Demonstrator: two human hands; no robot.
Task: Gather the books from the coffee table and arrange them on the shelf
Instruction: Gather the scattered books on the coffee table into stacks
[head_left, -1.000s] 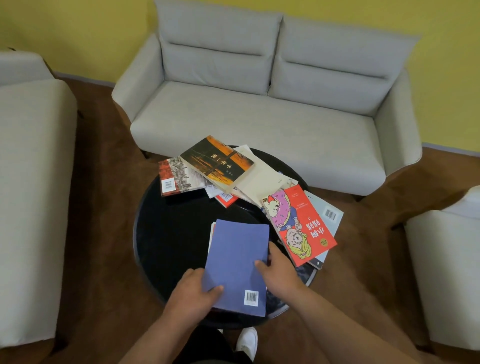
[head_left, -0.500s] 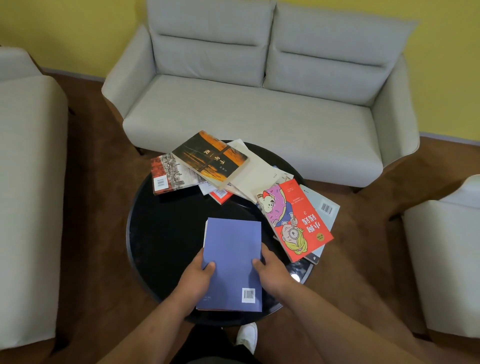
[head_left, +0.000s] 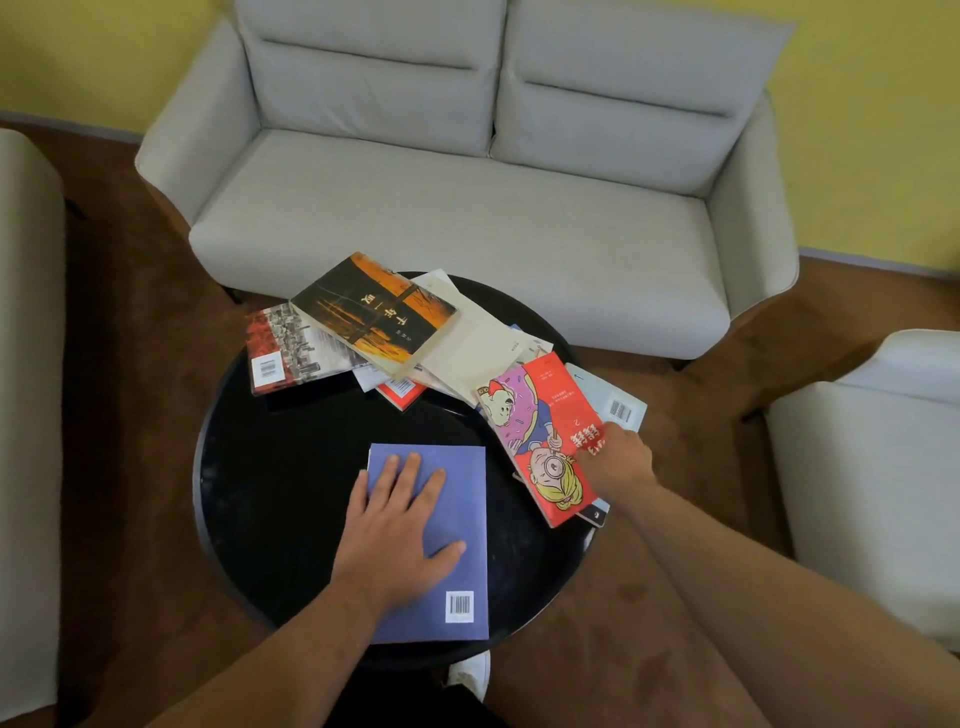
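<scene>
Black round worktop (head_left: 270, 493), books scattered across it. Far left: red-grey book (head_left: 291, 348), an orange-black book (head_left: 374, 312) overlapping it, a cream book (head_left: 467, 348) beneath that. Near edge, centre: blue book (head_left: 467, 504) lying flat, barcode up. Left grip (head_left: 400, 525) released, palm and straight fingers pressed on its cover. Right: red cartoon book (head_left: 540, 431) atop a pale book (head_left: 618, 405). Right grip (head_left: 618, 457) touches the red book's right edge; grasping or not, cannot tell.

A: The near book (head_left: 457, 519)?
B: Plain violet-blue.
A: The right book (head_left: 550, 410)?
B: Red, with a pink-and-yellow cartoon. The far book (head_left: 374, 317) is orange and black, the table (head_left: 270, 493) black, the sofa (head_left: 467, 208) pale grey.
</scene>
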